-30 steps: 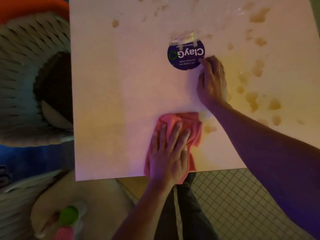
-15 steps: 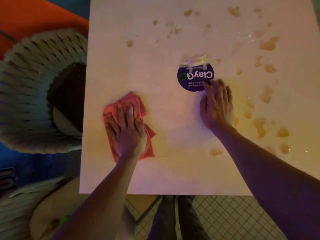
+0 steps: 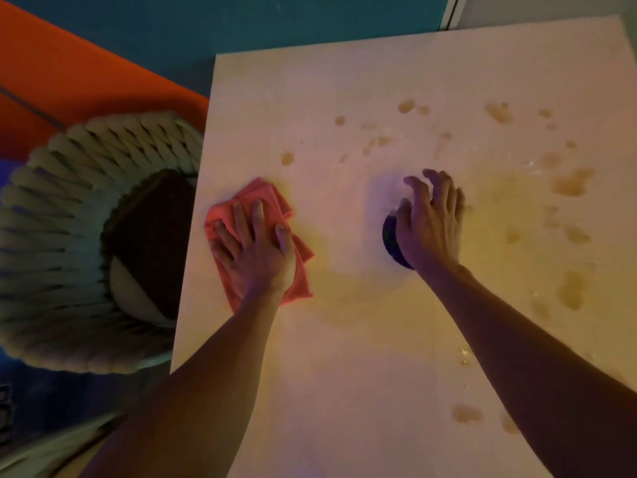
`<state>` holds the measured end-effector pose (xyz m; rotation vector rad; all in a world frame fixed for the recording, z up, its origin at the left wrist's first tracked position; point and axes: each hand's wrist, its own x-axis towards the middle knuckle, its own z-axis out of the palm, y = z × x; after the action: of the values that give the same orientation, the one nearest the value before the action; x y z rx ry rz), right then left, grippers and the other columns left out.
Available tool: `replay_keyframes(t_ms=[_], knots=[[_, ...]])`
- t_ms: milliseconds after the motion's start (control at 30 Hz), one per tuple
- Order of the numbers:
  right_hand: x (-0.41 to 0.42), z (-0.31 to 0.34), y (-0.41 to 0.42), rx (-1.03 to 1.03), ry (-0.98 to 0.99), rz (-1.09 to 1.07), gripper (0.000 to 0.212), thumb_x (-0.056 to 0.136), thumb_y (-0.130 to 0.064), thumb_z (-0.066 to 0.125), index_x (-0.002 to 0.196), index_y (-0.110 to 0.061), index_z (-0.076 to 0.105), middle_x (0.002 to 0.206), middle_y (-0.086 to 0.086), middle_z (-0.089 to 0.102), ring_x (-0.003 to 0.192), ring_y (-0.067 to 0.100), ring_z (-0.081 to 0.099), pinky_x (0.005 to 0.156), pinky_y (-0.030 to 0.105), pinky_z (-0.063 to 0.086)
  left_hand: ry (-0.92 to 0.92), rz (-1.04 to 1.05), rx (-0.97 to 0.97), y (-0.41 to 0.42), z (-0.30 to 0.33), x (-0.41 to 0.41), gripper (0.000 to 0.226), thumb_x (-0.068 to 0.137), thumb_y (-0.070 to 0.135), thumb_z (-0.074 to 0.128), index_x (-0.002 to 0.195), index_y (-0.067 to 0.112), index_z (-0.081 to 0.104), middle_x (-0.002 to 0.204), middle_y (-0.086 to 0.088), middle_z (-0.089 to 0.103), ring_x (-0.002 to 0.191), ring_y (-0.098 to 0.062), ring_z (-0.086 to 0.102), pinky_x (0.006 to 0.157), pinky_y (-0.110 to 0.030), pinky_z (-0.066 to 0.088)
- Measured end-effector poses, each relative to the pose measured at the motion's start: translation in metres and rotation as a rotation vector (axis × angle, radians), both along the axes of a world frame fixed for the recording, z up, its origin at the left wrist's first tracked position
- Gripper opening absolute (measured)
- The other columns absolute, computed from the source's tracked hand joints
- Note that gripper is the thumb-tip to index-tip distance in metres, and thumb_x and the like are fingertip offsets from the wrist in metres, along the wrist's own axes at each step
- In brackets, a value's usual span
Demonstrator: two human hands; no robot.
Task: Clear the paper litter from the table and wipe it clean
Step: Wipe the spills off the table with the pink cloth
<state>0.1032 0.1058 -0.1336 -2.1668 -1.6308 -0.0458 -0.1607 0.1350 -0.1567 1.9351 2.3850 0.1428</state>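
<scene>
The pink cloth (image 3: 262, 232) is lying crumpled near the left edge of the table (image 3: 344, 391), about halfway along that edge. The left hand (image 3: 255, 250) is pressing down flat on it, fingers spread wide over the fabric, with folds of cloth sticking out beyond the fingertips and past the thumb side.

Toward the middle of the table, the right hand (image 3: 431, 225) is resting palm down with its fingers slightly curled and apart, not gripping anything. It is covering most of a dark round sticker (image 3: 391, 236), and only a sliver of that sticker is peeking out along the hand's left side. The two hands are lying well apart, both forearms reaching in from the near edge.

Brownish stains (image 3: 572, 182) are spotting the right half of the table and the far middle, with a few more (image 3: 467, 414) sitting close to the near right corner. The strip of tabletop between the hands is looking smoother and paler.

Beside the left edge of the table, a woven chair (image 3: 62, 243) with a dark seat is standing on the floor. Beyond it an orange panel (image 3: 69, 74) is running along the far left, next to a teal surface (image 3: 241, 19) behind the table's far edge.
</scene>
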Motion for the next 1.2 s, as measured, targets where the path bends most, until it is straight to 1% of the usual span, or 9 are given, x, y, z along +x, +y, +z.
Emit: replay_keyframes(t_ms=[167, 300, 400, 567, 700, 833, 967, 1067, 1200], knots=[[0.008, -0.004, 0.065, -0.071, 0.008, -0.046, 0.041, 0.100, -0.031, 0.039, 0.137, -0.015, 0.047, 0.146, 0.011, 0.042, 0.143, 0.035, 0.030, 0.116, 0.057, 0.023, 0.003, -0.010, 0.000, 0.060, -0.003, -0.004, 0.064, 0.097, 0.059, 0.025, 0.156, 0.033, 0.030, 0.166, -0.006, 0.021, 0.151, -0.045, 0.016, 0.119, -0.064, 0.013], [0.022, -0.011, 0.111, -0.101, 0.013, -0.083, 0.045, 0.099, -0.034, 0.039, 0.139, -0.015, 0.045, 0.146, 0.013, 0.042, 0.141, 0.037, 0.031, 0.115, 0.058, 0.024, -0.008, 0.001, -0.037, 0.118, -0.003, -0.008, 0.066, 0.097, 0.061, 0.022, 0.158, 0.034, 0.024, 0.168, -0.004, 0.015, 0.152, -0.044, 0.011, 0.120, -0.063, 0.009], [0.028, -0.017, 0.133, -0.085, 0.021, -0.070, 0.046, 0.098, -0.033, 0.041, 0.139, -0.014, 0.046, 0.143, 0.014, 0.044, 0.138, 0.037, 0.035, 0.114, 0.057, 0.025, 0.009, 0.008, -0.008, 0.162, -0.003, -0.011, 0.067, 0.096, 0.059, 0.022, 0.157, 0.033, 0.028, 0.167, -0.004, 0.018, 0.151, -0.046, 0.015, 0.120, -0.061, 0.011], [0.020, -0.021, 0.140, -0.054, -0.001, -0.082, 0.044, 0.097, -0.027, 0.044, 0.138, -0.009, 0.049, 0.139, 0.017, 0.048, 0.137, 0.037, 0.037, 0.116, 0.055, 0.024, -0.001, -0.030, 0.014, 0.238, -0.003, -0.011, 0.069, 0.094, 0.058, 0.020, 0.156, 0.030, 0.031, 0.166, -0.007, 0.021, 0.147, -0.049, 0.023, 0.119, -0.059, 0.015], [0.022, -0.020, 0.140, -0.053, -0.006, -0.066, 0.044, 0.094, -0.021, 0.048, 0.137, -0.007, 0.050, 0.140, 0.019, 0.047, 0.139, 0.040, 0.036, 0.116, 0.056, 0.023, -0.002, -0.041, -0.008, 0.299, -0.001, 0.003, 0.069, 0.095, 0.053, 0.024, 0.158, 0.026, 0.027, 0.167, -0.009, 0.016, 0.149, -0.049, 0.018, 0.121, -0.055, 0.011], [0.021, -0.020, 0.145, -0.050, 0.005, -0.074, 0.044, 0.094, -0.022, 0.046, 0.136, -0.008, 0.051, 0.141, 0.019, 0.048, 0.140, 0.040, 0.035, 0.117, 0.056, 0.021, 0.000, -0.065, 0.040, 0.339, 0.000, 0.034, 0.069, 0.096, 0.049, 0.017, 0.157, 0.019, 0.029, 0.167, -0.009, 0.019, 0.150, -0.047, 0.017, 0.123, -0.052, 0.009], [0.023, -0.020, 0.144, -0.048, 0.001, -0.065, 0.043, 0.095, -0.022, 0.045, 0.135, -0.008, 0.052, 0.141, 0.017, 0.048, 0.141, 0.038, 0.035, 0.117, 0.056, 0.022, -0.051, -0.284, -0.002, 0.334, 0.008, 0.082, 0.063, 0.100, 0.043, 0.029, 0.159, 0.020, 0.023, 0.168, -0.003, 0.014, 0.151, -0.045, 0.012, 0.124, -0.050, 0.007], [0.022, -0.019, 0.144, -0.041, 0.016, -0.067, 0.042, 0.095, -0.022, 0.045, 0.134, -0.008, 0.054, 0.140, 0.016, 0.049, 0.141, 0.037, 0.035, 0.117, 0.054, 0.021, -0.015, -0.528, 0.010, 0.311, 0.011, 0.111, 0.061, 0.098, 0.040, 0.034, 0.156, 0.021, 0.033, 0.165, -0.002, 0.026, 0.149, -0.043, 0.024, 0.123, -0.051, 0.016], [0.022, -0.019, 0.144, -0.020, 0.021, -0.067, 0.041, 0.094, -0.021, 0.047, 0.133, -0.009, 0.055, 0.139, 0.015, 0.050, 0.139, 0.036, 0.037, 0.118, 0.052, 0.022, -0.061, -0.709, 0.019, 0.318, 0.010, 0.082, 0.055, 0.099, 0.037, 0.033, 0.151, 0.025, 0.041, 0.162, 0.001, 0.034, 0.148, -0.036, 0.029, 0.123, -0.047, 0.022]])
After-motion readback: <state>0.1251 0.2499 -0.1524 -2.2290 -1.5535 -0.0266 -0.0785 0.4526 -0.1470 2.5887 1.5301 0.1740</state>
